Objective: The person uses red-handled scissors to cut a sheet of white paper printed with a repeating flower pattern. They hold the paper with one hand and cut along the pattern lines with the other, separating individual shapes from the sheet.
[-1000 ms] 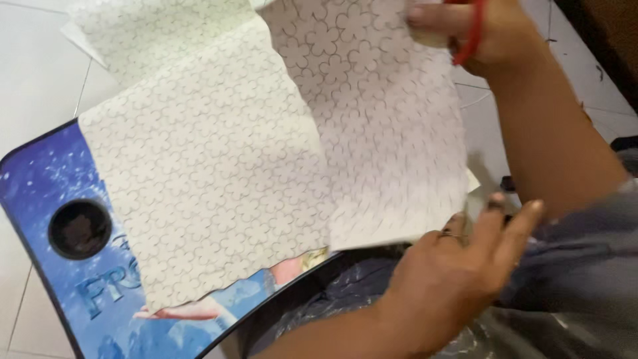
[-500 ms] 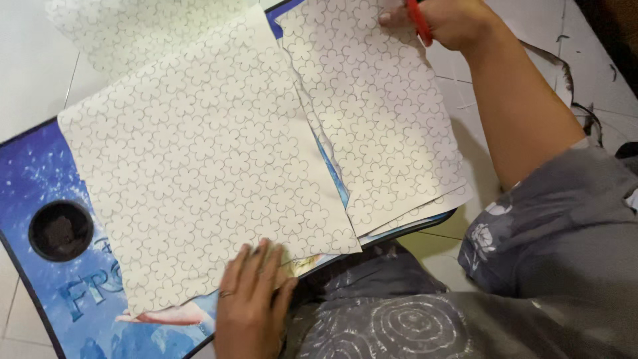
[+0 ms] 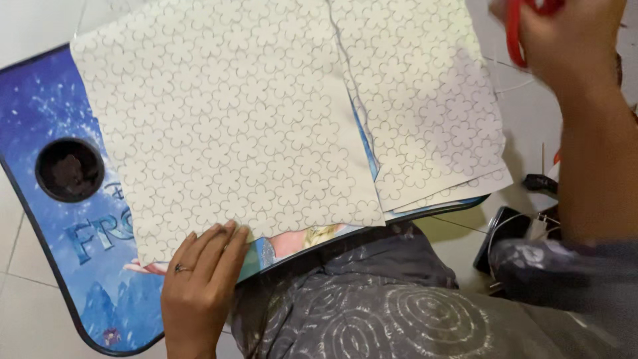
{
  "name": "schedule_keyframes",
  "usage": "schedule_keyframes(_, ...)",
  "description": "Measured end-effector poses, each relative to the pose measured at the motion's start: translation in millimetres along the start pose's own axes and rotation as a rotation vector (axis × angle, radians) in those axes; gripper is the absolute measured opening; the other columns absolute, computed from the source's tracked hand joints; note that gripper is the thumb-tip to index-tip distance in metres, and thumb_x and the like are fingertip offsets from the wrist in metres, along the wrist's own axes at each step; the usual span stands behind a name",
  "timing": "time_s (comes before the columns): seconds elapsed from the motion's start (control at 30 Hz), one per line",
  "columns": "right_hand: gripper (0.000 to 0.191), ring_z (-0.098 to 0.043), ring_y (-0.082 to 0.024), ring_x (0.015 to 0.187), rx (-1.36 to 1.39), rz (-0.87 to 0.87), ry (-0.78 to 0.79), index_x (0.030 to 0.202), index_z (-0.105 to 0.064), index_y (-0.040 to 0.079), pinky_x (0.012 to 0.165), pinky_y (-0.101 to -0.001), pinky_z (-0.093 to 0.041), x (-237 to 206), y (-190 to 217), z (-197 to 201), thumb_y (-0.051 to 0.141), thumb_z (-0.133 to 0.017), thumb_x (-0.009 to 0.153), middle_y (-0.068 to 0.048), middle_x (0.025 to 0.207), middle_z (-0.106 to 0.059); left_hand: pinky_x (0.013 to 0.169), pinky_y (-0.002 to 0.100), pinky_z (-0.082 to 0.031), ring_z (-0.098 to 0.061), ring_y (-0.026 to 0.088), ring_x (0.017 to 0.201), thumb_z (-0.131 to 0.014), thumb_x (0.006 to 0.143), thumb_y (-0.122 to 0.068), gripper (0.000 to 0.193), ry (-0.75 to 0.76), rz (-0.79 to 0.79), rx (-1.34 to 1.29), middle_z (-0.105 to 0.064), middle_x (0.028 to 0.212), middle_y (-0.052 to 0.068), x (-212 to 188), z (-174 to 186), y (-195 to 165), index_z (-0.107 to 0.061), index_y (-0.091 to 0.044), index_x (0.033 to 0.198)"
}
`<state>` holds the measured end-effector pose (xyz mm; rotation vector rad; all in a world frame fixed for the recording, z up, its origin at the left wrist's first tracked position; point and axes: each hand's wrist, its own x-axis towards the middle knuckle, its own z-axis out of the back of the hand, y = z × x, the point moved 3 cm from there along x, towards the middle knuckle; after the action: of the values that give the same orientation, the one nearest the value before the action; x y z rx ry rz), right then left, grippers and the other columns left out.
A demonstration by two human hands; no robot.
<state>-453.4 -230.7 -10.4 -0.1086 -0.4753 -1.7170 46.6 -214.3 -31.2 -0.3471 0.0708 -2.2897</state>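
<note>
Large sheet [image 3: 226,126] of white paper printed all over with outlined five-petalled flowers, lying flat across the blue picture-printed lap table [image 3: 60,219], its lower edge under the fingertips of the left hand [image 3: 199,279]. A second sheet [image 3: 425,93] of the same pattern lies just beside it on the right, separated by an uneven cut edge, its lower right corner overhanging the table rim. The right hand [image 3: 571,46], raised at the upper right, grips red scissor handles [image 3: 518,26], blades out of view.
</note>
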Motion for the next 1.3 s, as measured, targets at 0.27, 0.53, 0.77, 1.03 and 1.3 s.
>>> schedule_keyframes(0.27,0.069,-0.072,-0.016,0.083,0.532,0.087,0.428,0.136,-0.059,0.003,0.060,-0.0267,-0.057,-138,146,5,0.018,-0.082,0.072,-0.012,0.101,-0.074,0.102,0.045,-0.051,-0.065,0.025,0.117,-0.076,0.085,-0.014,0.035,-0.066,-0.107,-0.199,-0.072,0.120,0.007,14,-7,-43,-0.074,-0.007,0.120)
schedule_keyframes(0.53,0.065,-0.071,-0.019,0.069,0.345,0.335,0.332,0.134,-0.061,-0.005,0.061,-0.0331,-0.054,-157,186,-8,0.006,-0.079,0.073,-0.008,0.080,-0.072,0.103,0.045,-0.051,-0.065,0.024,0.118,-0.077,0.088,-0.016,0.030,-0.104,-0.036,-0.316,-0.072,0.120,0.005,11,-17,-56,-0.074,-0.007,0.116)
schedule_keyframes(0.77,0.065,-0.069,-0.022,0.069,0.289,0.439,0.286,0.129,-0.063,-0.007,0.060,-0.0356,-0.053,-160,182,-13,0.018,-0.081,0.072,-0.010,0.079,-0.071,0.101,0.044,-0.053,-0.066,0.023,0.114,-0.080,0.089,-0.014,0.022,-0.167,-0.016,-0.315,-0.074,0.114,0.004,11,-20,-57,-0.076,-0.007,0.109)
schedule_keyframes(1.03,0.047,-0.069,-0.019,0.069,0.336,0.378,0.168,0.119,-0.065,-0.002,0.061,-0.0335,-0.052,-170,179,-19,0.008,-0.084,0.077,-0.013,0.105,-0.076,0.100,0.043,-0.053,-0.065,0.022,0.114,-0.082,0.088,-0.013,0.023,-0.199,-0.033,-0.275,-0.074,0.114,0.004,10,-25,-57,-0.077,-0.008,0.110)
schedule_keyframes(1.3,0.075,-0.069,-0.021,0.072,0.493,0.281,0.457,0.136,-0.053,-0.007,0.063,-0.0334,-0.055,-171,201,-25,0.007,-0.082,0.068,-0.013,0.103,-0.067,0.100,0.041,-0.053,-0.065,0.023,0.114,-0.083,0.088,-0.012,0.025,-0.214,-0.068,-0.256,-0.073,0.115,0.004,12,-26,-56,-0.076,-0.008,0.112)
